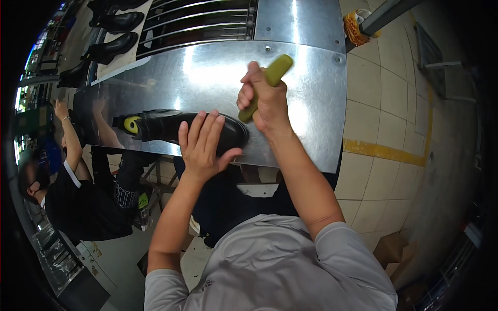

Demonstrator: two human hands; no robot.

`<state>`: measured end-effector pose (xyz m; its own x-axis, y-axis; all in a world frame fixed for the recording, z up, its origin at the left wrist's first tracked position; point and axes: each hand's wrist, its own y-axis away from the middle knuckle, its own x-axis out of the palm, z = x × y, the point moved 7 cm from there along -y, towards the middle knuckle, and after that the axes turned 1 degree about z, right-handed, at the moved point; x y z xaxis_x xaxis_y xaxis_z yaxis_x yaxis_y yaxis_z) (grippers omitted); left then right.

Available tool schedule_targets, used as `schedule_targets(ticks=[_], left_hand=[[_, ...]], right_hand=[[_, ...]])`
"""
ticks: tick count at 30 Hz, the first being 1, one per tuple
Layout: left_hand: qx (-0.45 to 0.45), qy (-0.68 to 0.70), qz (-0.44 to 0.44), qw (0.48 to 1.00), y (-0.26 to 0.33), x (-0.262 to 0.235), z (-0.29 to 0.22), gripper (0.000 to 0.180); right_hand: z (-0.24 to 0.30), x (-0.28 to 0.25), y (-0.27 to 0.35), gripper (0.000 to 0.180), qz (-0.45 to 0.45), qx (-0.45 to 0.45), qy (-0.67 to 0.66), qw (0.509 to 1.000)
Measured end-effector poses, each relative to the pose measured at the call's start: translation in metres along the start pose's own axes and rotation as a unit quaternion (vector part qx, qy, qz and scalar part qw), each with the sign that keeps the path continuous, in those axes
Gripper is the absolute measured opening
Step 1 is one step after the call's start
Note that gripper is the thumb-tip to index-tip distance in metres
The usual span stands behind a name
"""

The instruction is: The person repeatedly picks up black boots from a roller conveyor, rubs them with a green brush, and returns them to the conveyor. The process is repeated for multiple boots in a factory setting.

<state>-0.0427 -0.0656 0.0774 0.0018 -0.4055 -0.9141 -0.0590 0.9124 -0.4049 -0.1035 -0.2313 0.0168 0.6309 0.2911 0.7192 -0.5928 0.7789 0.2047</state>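
From the head view, a black boot (181, 127) lies on its side on the shiny metal tabletop (306, 109); the left hand (202, 147) presses flat on it, fingers released and spread. The right hand (262, 98) hovers just above the boot's toe, fingers clenched around a yellow-green handled tool (270, 78); more black boots (111, 36) stand at the far left.

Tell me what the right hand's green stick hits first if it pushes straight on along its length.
Probably the toe of the black shoe: the stick in the right hand slants down-left, its lower end already at the toe. Depth unclear.
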Motion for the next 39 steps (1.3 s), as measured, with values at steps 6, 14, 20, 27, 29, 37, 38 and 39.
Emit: schedule_targets(ticks=[6, 14, 20, 27, 29, 37, 38, 39], left_hand=[[-0.037, 0.007, -0.085, 0.996, -0.003, 0.007, -0.002, 0.033], [-0.093, -0.008, -0.086, 0.992, -0.008, 0.01, -0.006, 0.028], [-0.09, -0.002, -0.09, 0.992, -0.006, 0.007, -0.003, 0.029], [-0.113, 0.005, -0.11, 0.988, -0.007, 0.009, -0.002, 0.03], [-0.136, 0.008, -0.091, 0.986, -0.008, 0.007, 0.003, 0.027], [-0.299, 0.188, -0.373, 0.858, 0.055, -0.085, 0.153, 0.052], [-0.358, 0.325, -0.206, 0.851, 0.083, -0.048, 0.193, 0.059], [-0.39, 0.467, -0.058, 0.792, 0.096, -0.008, 0.212, 0.066]], right_hand=[[-0.012, 0.011, 0.0, 0.041, 0.006, 0.012, -0.164, 0.986], [-0.018, 0.018, 0.0, 0.035, 0.15, 0.024, -0.1, 0.983], [-0.001, 0.01, 0.031, 0.035, 0.118, -0.043, -0.096, 0.987], [-0.049, -0.021, 0.086, 0.026, -0.013, 0.064, -0.205, 0.977], [-0.041, -0.005, 0.092, 0.031, 0.032, -0.013, -0.101, 0.994], [0.036, -0.07, 0.07, 0.025, -0.119, -0.136, 0.032, 0.983], [0.051, -0.046, 0.076, 0.021, -0.128, -0.159, 0.036, 0.978], [0.056, -0.043, 0.072, 0.022, -0.152, -0.176, -0.019, 0.972]])
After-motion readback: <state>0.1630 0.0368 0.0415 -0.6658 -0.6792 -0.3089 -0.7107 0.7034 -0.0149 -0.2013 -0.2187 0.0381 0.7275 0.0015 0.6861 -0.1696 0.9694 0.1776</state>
